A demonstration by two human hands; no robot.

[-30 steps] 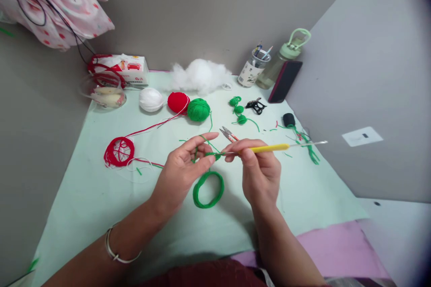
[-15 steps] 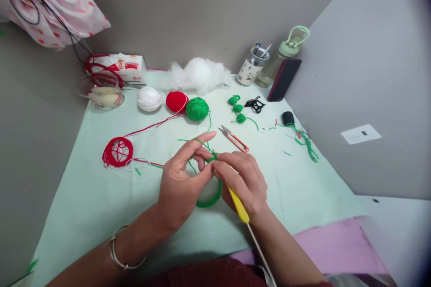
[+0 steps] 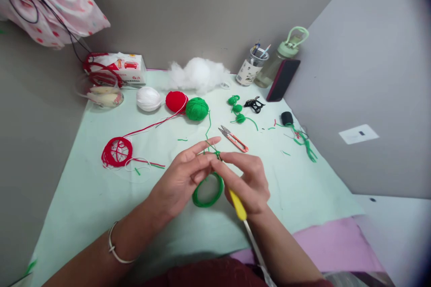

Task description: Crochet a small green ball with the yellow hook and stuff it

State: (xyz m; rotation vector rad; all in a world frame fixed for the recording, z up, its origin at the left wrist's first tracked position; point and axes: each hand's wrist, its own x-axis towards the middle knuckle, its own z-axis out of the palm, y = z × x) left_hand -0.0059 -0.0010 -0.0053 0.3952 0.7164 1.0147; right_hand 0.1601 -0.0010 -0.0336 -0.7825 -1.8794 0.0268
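Note:
My left hand (image 3: 183,175) pinches a small piece of green crochet work (image 3: 216,154), with green yarn running over its raised index finger. From there the strand leads back to a green yarn ball (image 3: 197,109). My right hand (image 3: 247,181) is closed around a crochet hook with a yellow handle (image 3: 238,205); its tip meets the green work at my left fingertips. Below the fingers a coil of green yarn (image 3: 208,205) lies on the cloth. Behind my right hand are orange-handled thread snips (image 3: 234,139), lying apart from both hands.
Red (image 3: 176,101) and white yarn balls (image 3: 148,99) sit beside the green one, before white stuffing (image 3: 200,75). A red yarn coil (image 3: 117,152) lies left. Small green crocheted balls (image 3: 237,108), a black clip (image 3: 255,105), a phone (image 3: 283,80) and a bottle (image 3: 272,65) stand or lie right.
My left hand has turned and its thumb has moved up toward the index finger. The green coil shows more fully below. The hook stays in my right hand, nearly where it was.

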